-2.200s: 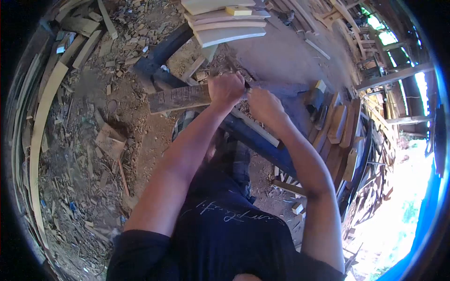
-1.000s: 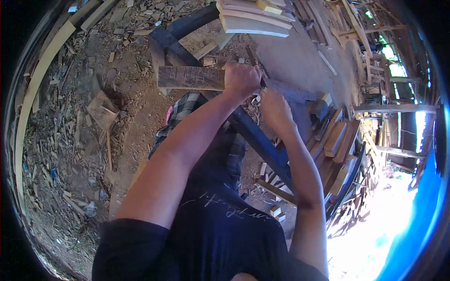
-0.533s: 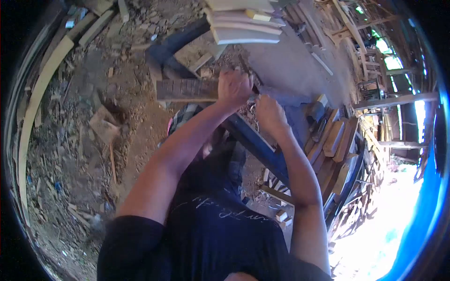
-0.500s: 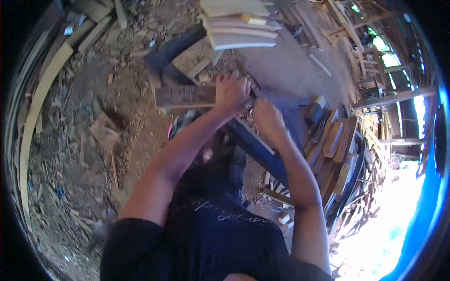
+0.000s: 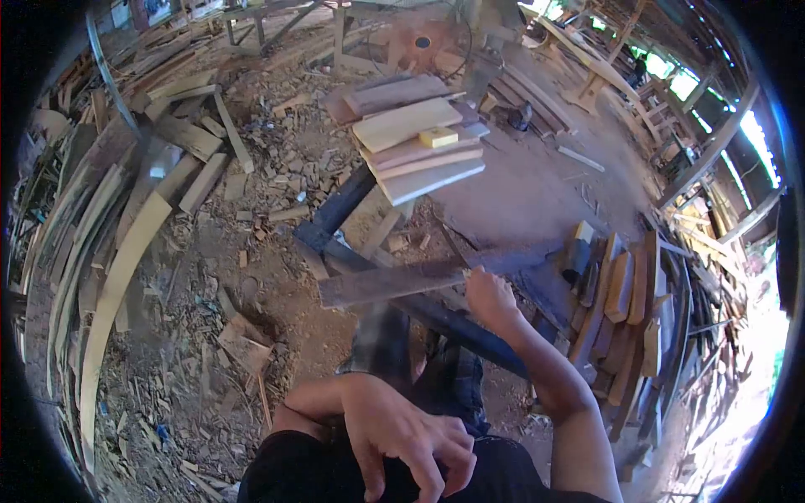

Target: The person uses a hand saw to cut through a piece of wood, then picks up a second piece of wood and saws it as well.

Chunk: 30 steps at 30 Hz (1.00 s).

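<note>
My left hand (image 5: 409,438) is raised close in front of my chest, away from the wood. Its fingers are bent but apart, with nothing in them. My right hand (image 5: 490,295) is closed at the near edge of a long brown plank (image 5: 390,283). What its fingers grip is hidden. The plank lies crosswise over a dark beam frame (image 5: 457,323), above my legs. At its right end a dark surface continues under the dust.
Stacked boards (image 5: 402,126), with a small yellow block (image 5: 438,137) on top, stand ahead. Wood pieces (image 5: 619,289) are piled to my right. Long curved planks (image 5: 117,293) lie at the left, and wood chips (image 5: 193,369) cover the ground.
My left hand has left the plank and come back to my chest, its fingers apart. My right hand stays closed by the plank. The view has tilted up, showing more ahead.
</note>
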{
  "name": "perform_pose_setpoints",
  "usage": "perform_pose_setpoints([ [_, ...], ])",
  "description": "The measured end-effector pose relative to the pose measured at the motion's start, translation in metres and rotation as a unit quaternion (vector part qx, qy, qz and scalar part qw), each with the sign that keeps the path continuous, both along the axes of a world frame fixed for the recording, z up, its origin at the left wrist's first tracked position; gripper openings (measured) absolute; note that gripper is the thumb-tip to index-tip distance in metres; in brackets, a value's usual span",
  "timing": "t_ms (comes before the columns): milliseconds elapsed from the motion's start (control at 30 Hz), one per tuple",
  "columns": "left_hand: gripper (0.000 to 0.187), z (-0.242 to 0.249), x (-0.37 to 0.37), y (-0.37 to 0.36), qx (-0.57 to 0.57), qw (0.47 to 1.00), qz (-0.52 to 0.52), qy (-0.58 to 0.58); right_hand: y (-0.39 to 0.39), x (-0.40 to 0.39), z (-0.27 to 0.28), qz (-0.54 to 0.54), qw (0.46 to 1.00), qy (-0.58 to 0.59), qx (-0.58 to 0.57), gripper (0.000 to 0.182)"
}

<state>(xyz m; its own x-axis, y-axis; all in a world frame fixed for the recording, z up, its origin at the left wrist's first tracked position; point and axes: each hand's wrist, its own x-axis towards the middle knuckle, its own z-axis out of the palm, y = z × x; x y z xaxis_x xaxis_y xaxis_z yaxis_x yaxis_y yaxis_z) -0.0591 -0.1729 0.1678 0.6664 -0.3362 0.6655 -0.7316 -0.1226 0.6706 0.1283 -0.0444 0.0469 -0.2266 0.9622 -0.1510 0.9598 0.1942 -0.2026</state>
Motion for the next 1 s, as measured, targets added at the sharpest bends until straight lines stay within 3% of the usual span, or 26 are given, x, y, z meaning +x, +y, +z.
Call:
perform_pose_setpoints([
  [100, 0.032, -0.011, 0.004, -0.003, 0.025, 0.999, -0.014, -0.014, 0.003, -0.001, -0.001, 0.012, 0.999, -0.049, -0.015, 0.028],
  [167, 0.055, -0.022, 0.004, -0.002, 0.104, 0.988, -0.097, 0.061, -0.001, -0.004, 0.009, -0.007, 0.998, -0.042, -0.035, 0.028],
  [200, 0.055, -0.017, 0.003, -0.002, 0.102, 0.989, -0.091, 0.063, -0.003, -0.005, 0.013, 0.0, 0.999, -0.041, -0.036, 0.028],
  [267, 0.026, -0.002, -0.002, 0.002, -0.09, 0.996, -0.017, -0.024, -0.005, -0.007, 0.017, 0.006, 0.998, -0.047, -0.033, 0.032],
  [400, 0.027, -0.013, -0.009, 0.0, -0.078, 0.997, 0.01, -0.022, 0.001, -0.003, 0.004, 0.076, 0.989, -0.112, -0.058, 0.035],
  [467, 0.026, -0.01, -0.011, -0.001, 0.004, 0.988, 0.149, -0.046, -0.002, -0.009, 0.009, -0.018, 0.996, -0.085, -0.022, 0.036],
  [500, 0.027, -0.013, -0.006, 0.0, -0.006, 0.964, 0.24, -0.113, -0.002, -0.008, 0.008, -0.027, 0.998, -0.055, -0.016, 0.035],
  [533, 0.027, -0.018, -0.006, 0.0, -0.018, 0.96, 0.254, -0.116, 0.003, -0.005, 0.002, -0.014, 0.998, -0.062, -0.027, 0.035],
  [600, 0.033, -0.03, -0.003, -0.004, -0.226, 0.841, 0.436, -0.226, 0.01, 0.004, -0.014, 0.022, 0.996, -0.089, -0.017, 0.032],
  [633, 0.033, -0.018, 0.004, -0.015, -0.239, 0.832, 0.444, -0.231, 0.004, -0.005, -0.002, -0.005, 0.996, -0.09, -0.015, 0.033],
  [700, 0.054, 0.012, 0.027, -0.043, -0.524, 0.727, 0.317, -0.311, 0.0, -0.011, 0.006, 0.007, 0.995, -0.095, -0.007, 0.033],
  [767, 0.055, 0.018, 0.045, -0.056, -0.552, 0.721, 0.262, -0.326, -0.007, -0.008, 0.01, 0.009, 0.994, -0.105, -0.004, 0.033],
  [967, 0.094, 0.039, 0.062, -0.057, -0.499, 0.802, -0.006, -0.328, 0.001, -0.009, 0.004, 0.001, 0.996, -0.091, 0.015, 0.032],
  [1000, 0.094, 0.04, 0.067, -0.058, -0.492, 0.808, -0.004, -0.325, -0.001, -0.011, 0.007, -0.004, 0.995, -0.099, 0.004, 0.032],
])
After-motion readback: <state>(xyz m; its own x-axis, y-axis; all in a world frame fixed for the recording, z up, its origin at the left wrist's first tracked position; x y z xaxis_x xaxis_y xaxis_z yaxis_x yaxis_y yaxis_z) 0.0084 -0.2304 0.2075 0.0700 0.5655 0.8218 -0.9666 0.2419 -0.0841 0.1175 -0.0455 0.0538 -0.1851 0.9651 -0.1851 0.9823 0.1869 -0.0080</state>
